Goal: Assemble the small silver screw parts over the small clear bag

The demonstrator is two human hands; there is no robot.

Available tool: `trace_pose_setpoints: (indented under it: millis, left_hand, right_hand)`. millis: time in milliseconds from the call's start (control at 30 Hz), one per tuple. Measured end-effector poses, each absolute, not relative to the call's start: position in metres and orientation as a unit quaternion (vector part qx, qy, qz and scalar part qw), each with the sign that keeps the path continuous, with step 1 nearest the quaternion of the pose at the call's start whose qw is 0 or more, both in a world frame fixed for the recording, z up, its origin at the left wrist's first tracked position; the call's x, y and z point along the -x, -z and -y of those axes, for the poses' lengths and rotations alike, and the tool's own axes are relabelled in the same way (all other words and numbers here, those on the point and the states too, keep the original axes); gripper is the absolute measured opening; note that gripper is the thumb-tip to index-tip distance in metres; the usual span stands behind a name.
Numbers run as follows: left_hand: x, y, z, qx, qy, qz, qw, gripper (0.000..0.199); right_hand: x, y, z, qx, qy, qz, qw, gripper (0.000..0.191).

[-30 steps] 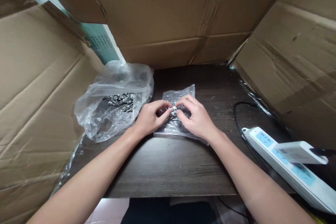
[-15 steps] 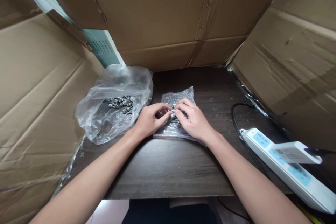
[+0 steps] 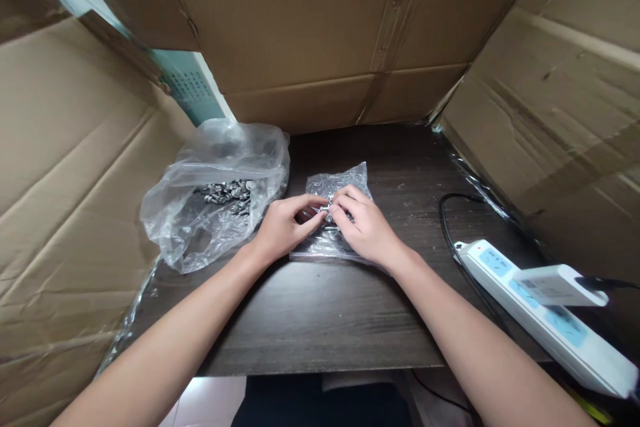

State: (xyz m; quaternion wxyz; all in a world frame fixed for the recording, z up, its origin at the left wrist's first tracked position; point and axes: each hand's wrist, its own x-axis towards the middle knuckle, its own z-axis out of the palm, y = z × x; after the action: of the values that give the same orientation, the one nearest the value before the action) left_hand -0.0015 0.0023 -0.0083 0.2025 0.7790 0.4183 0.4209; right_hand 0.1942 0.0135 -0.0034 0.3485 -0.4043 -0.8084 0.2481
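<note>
Above a small clear plastic bag, my two hands meet fingertip to fingertip. A small silvery metal screw is pinched between them, partly covered by the fingers. My left hand grips its left end with thumb and forefinger. From the other side, the thumb and fingers of my right hand close on it. More shiny metal pieces lie on the small bag under the hands, mostly hidden. To the left, a large open plastic bag contains a pile of small metal fittings.
A dark wooden table carries everything. Cardboard walls enclose it at the back and both sides. On the right lies a white power strip with a plugged-in white adapter and a black cable.
Both hands stay almost in place, with the fingertips shifting slightly around the screw. The whole view has moved a little, and the bags lie as before.
</note>
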Motion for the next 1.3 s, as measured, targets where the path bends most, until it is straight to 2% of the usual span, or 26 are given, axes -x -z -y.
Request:
trace_pose_setpoints:
  millis: [233,500,733,800,1000,1300]
  left_hand:
    - [0.0019,0.0075,-0.0005,-0.778,-0.420,-0.417,0.210,0.011]
    - [0.0011,0.0068,-0.0012,-0.782,-0.423,-0.410,0.205,0.008]
    - [0.0015,0.0077,-0.0015,-0.788,-0.425,-0.400,0.197,0.006]
    - [0.0017,0.0075,-0.0016,-0.786,-0.428,-0.402,0.193,0.007]
    - [0.0018,0.0065,-0.0010,-0.786,-0.434,-0.401,0.185,0.008]
    - [0.0019,0.0055,-0.0011,-0.794,-0.437,-0.393,0.157,0.009]
  right_hand:
    - [-0.1957,0.0050,-0.0147,0.409,-0.243,0.814,0.333,0.034]
    - [-0.1986,-0.0005,-0.0133,0.392,-0.248,0.812,0.354,0.009]
    - [-0.1961,0.0030,-0.0155,0.396,-0.238,0.821,0.336,0.029]
    - [-0.1961,0.0019,-0.0146,0.402,-0.244,0.815,0.339,0.028]
    - [-0.1966,-0.0025,-0.0112,0.393,-0.265,0.806,0.356,0.009]
    - [-0.1951,0.0003,-0.0125,0.410,-0.229,0.810,0.351,0.021]
